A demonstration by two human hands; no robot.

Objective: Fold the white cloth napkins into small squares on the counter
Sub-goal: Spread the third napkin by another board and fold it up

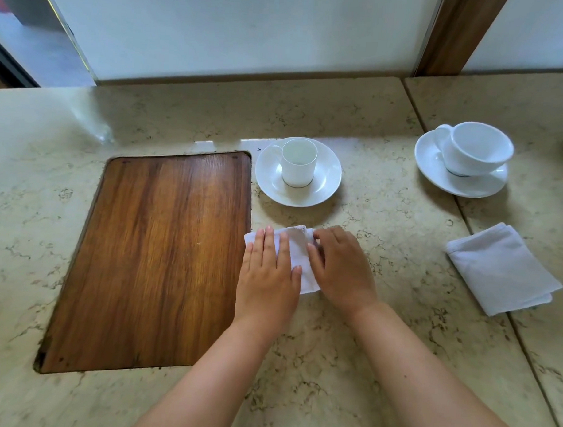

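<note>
A small folded white napkin lies on the beige marble counter, just right of the wooden inset. My left hand lies flat on its left half, fingers together and pointing away from me. My right hand covers its right side, with fingertips curled onto the cloth's upper right edge. Most of the napkin is hidden beneath both hands. A second white napkin, folded into a square, rests on the counter at the right, apart from my hands.
A wooden board is set flush into the counter at left. Behind the napkin stands a straight white cup on a saucer. A wider cup on a saucer sits at the back right. A wall panel runs along the back.
</note>
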